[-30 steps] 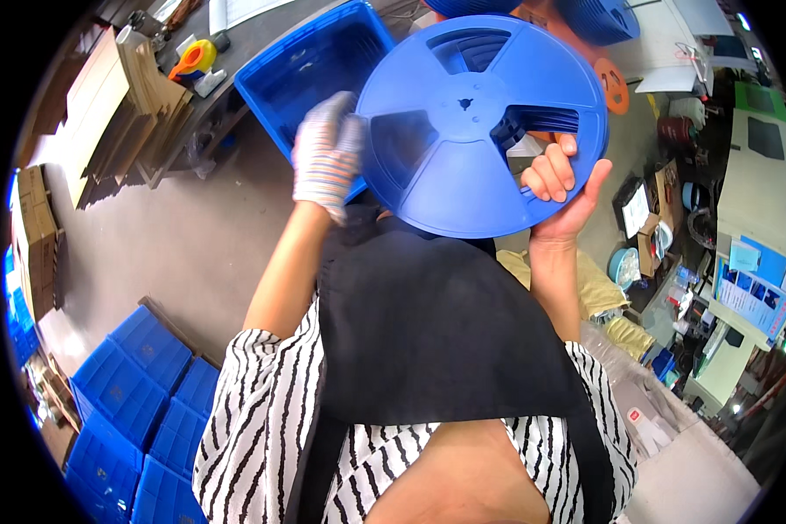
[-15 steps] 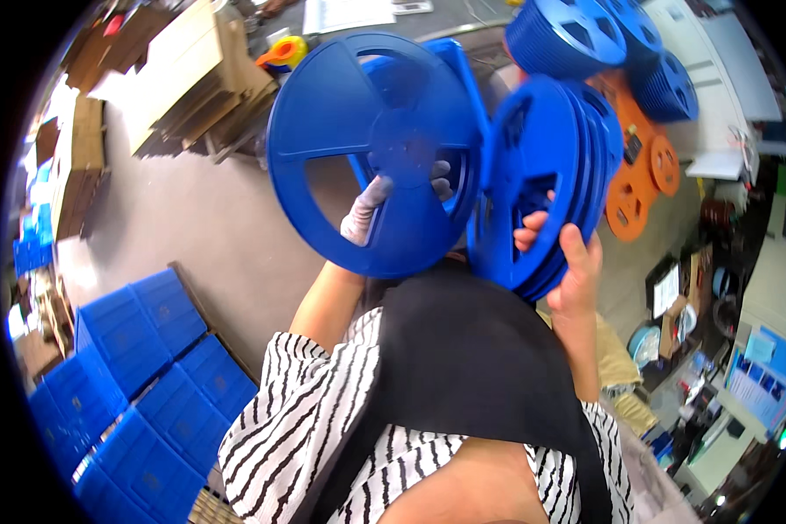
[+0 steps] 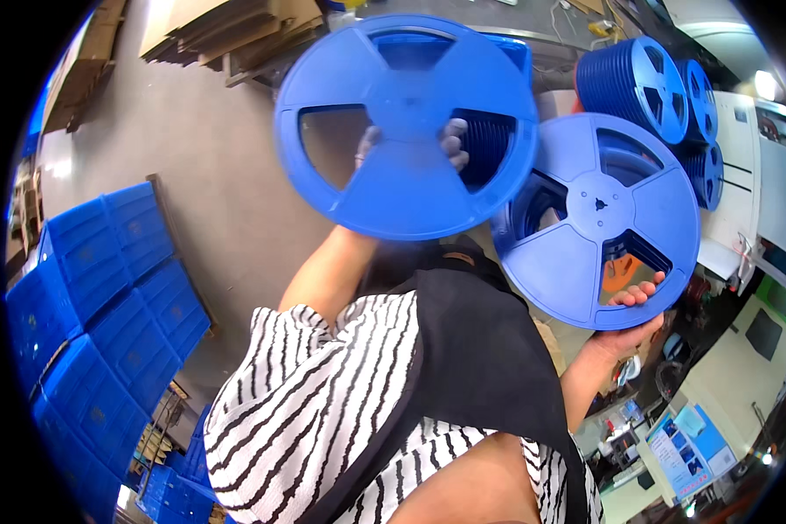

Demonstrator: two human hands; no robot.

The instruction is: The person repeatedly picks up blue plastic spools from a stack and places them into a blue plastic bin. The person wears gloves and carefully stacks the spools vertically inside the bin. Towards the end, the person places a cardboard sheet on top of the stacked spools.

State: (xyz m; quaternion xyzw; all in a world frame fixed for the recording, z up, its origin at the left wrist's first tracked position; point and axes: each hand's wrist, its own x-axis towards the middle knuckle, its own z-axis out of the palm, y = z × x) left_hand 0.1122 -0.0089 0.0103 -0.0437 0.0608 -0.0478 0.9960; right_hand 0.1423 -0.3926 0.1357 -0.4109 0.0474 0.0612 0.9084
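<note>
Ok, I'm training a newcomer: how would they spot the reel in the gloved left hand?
Start at the black apron and go up and left to the large blue reel. Fingers of the gloved left hand show in its cut-outs, whereas the neighbouring reel is gripped by the bare right hand.

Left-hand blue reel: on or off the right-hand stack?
Off: the left hand holds the blue reel beside the reel stack in the right hand, their centres apart. Rim contact: cannot tell.
</note>
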